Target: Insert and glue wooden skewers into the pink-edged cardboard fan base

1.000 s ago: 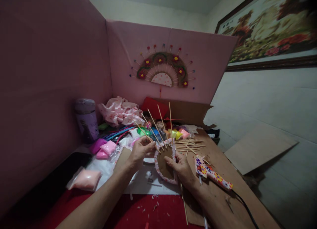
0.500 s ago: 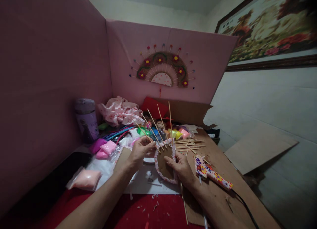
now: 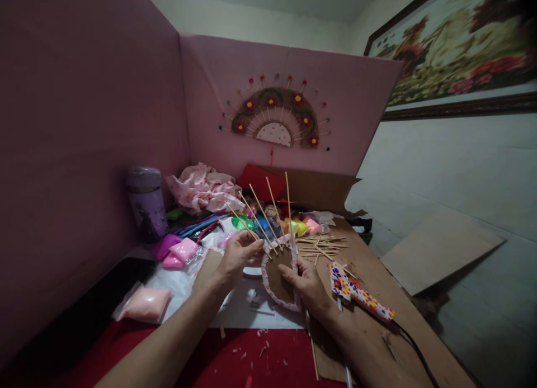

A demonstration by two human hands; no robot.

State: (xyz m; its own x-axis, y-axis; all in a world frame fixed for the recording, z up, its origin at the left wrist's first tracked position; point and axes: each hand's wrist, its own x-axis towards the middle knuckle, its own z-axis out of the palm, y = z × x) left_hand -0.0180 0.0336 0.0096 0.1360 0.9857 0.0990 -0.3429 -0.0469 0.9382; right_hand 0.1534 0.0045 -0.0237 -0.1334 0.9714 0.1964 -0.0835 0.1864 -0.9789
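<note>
My right hand point(image 3: 308, 282) grips the right edge of a half-round cardboard piece point(image 3: 279, 279) with a pink-and-white fabric rim, its thumb lying on the brown face. Several thin wooden sticks point(image 3: 273, 200) fan upward from the piece's upper edge. My left hand point(image 3: 241, 254) is closed at the leftmost stick point(image 3: 243, 220), fingers pinching it near the rim. To the right of my right hand lies a glue gun point(image 3: 358, 296) covered in flowered fabric, its black cord running toward the front.
Loose wooden sticks point(image 3: 323, 245) lie on a cardboard sheet point(image 3: 369, 337). Bags of coloured clay point(image 3: 145, 304) and a crumpled cloth point(image 3: 203, 189) lie left and behind, by a purple tumbler point(image 3: 146, 203). A decorated fan point(image 3: 274, 117) hangs on the pink panel point(image 3: 335, 108).
</note>
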